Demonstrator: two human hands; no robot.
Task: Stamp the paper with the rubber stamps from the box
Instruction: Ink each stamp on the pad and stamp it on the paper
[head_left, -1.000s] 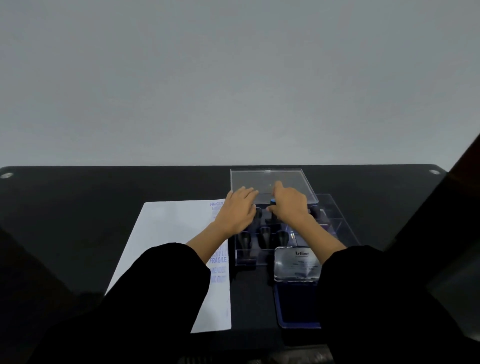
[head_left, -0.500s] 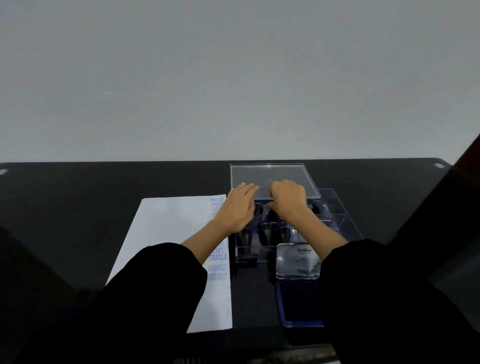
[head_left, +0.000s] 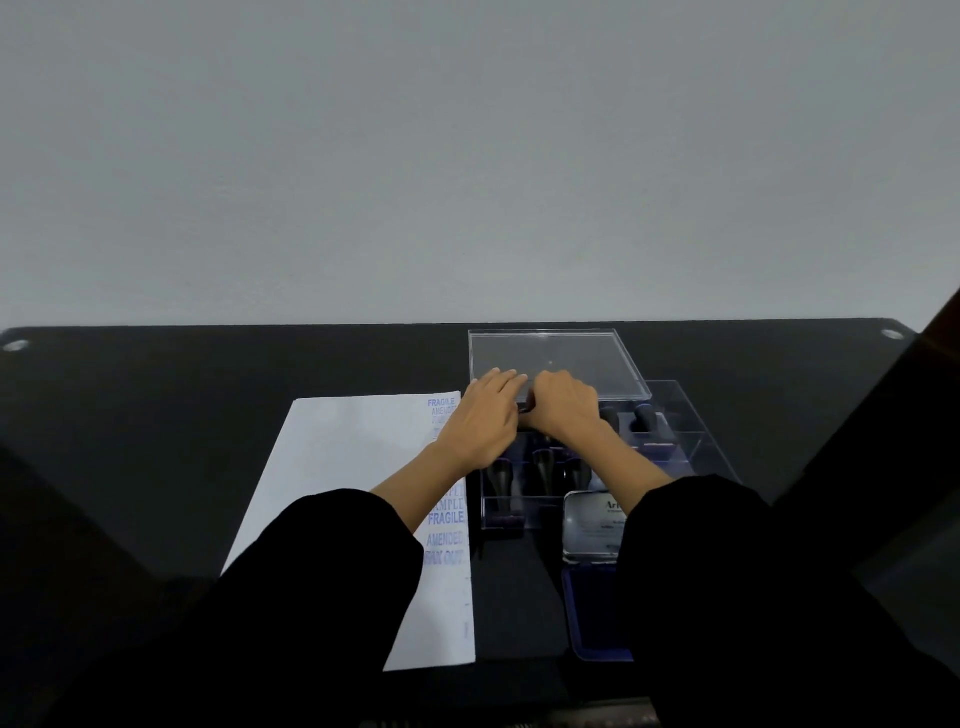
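The right hand's (head_left: 563, 408) fingers were curled, knuckles up, over the far left part of the clear plastic compartment box (head_left: 696, 447). They seemed closed on a dark stamp handle (head_left: 525, 408), of which only a sliver peeked out toward the left hand (head_left: 485, 418). That hand lay right against it, fingers straight and slack over the box's far left corner, holding nothing. The other black-handled rubber stamps (head_left: 543, 467) stood upright in the near compartments between the wrists. The box sat on the black worktop (head_left: 208, 395), just right of the white sheet of paper (head_left: 353, 467), whose right edge carried blue prints reading FRAGILE and AMENDED. The clear flat lid (head_left: 550, 353) lay just beyond the box. A second before, the right forefinger had pointed straight toward the lid; it had since folded in.
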